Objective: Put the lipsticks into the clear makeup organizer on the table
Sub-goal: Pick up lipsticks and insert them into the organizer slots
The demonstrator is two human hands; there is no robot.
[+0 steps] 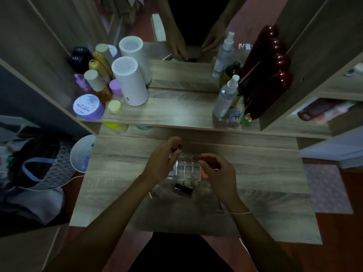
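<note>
The clear makeup organizer (189,167), a gridded box, stands on the wooden table (117,169) between my hands. My left hand (162,160) hovers at its left edge, pinching a reddish lipstick (176,148) above the far-left cells. My right hand (218,173) is at the organizer's right side, closed on a dark brownish lipstick (198,157) held over the far-right cells; something coral-pink (204,174) shows under its palm. A black lipstick (183,189) lies flat on the table just in front of the organizer. A small metallic tube (152,194) lies beside my left wrist.
The raised shelf (176,112) behind holds bottles, jars, a white cylinder (130,81) at left, a spray bottle (225,97) and small figurines at right. A mirror stands behind it. A white bowl (82,152) sits off the table's left edge.
</note>
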